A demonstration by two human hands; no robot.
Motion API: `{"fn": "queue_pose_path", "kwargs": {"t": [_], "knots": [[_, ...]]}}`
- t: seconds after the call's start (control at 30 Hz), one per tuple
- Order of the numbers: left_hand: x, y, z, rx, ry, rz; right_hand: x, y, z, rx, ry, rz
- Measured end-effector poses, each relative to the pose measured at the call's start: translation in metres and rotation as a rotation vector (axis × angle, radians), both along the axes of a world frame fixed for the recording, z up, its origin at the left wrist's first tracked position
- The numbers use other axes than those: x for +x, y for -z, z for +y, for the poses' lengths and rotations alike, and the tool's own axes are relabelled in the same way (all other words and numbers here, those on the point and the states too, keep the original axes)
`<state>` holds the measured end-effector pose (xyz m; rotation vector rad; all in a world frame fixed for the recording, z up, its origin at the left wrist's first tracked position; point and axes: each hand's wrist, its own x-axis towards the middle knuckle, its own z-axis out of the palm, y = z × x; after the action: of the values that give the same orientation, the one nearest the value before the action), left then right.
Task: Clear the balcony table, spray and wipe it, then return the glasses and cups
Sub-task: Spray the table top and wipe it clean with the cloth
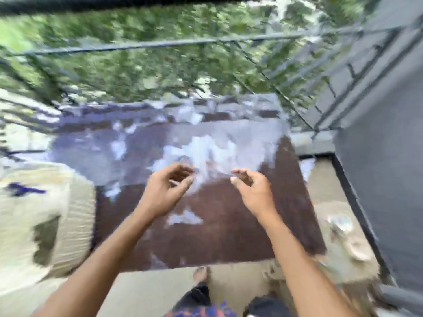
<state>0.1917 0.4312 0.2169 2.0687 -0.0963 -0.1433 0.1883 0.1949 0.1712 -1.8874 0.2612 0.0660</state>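
The frame is heavily blurred by motion. A glossy dark brown balcony table (229, 225) fills the middle, its top reflecting sky and leaves. Both hands hover above its middle with fingers loosely curled. My left hand (167, 188) and my right hand (249, 188) hold nothing that I can make out. No glasses or cups show on the table top.
A cream woven chair or cushion (41, 213) stands at the left of the table. A metal railing (206, 41) with greenery behind it runs along the far side. A dark grey wall (384, 156) rises on the right. Pale blurred objects (350, 236) lie on the floor at the right.
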Motion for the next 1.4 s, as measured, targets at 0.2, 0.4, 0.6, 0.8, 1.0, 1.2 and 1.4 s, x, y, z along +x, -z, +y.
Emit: {"fn": "queue_pose_path", "kwargs": {"t": [0.2, 0.4, 0.6, 0.8, 1.0, 1.2, 1.4], "knots": [[-0.076, -0.026, 0.147, 0.046, -0.474, -0.061, 0.022, -0.017, 0.17, -0.025, -0.42, 0.01], [-0.111, -0.021, 0.207, 0.12, -0.889, -0.049, 0.032, -0.03, 0.256, -0.131, -0.756, -0.025], [-0.116, 0.012, 0.267, 0.158, -0.971, 0.205, 0.04, -0.031, 0.333, -0.141, -0.856, -0.12], [-0.095, 0.051, 0.313, 0.643, -0.393, 0.514, 0.061, -0.049, 0.408, -0.193, -0.962, -0.24], [-0.065, 0.072, 0.34, 0.542, -0.358, 0.45, 0.076, -0.039, 0.467, -0.465, -0.998, -0.316], [-0.05, 0.056, 0.365, 0.123, -0.601, 0.111, 0.113, -0.059, 0.479, -0.532, -1.338, -0.222], [-0.019, 0.055, 0.375, -0.208, -0.479, 0.098, 0.131, -0.068, 0.467, -0.371, -1.063, -0.254]]}}
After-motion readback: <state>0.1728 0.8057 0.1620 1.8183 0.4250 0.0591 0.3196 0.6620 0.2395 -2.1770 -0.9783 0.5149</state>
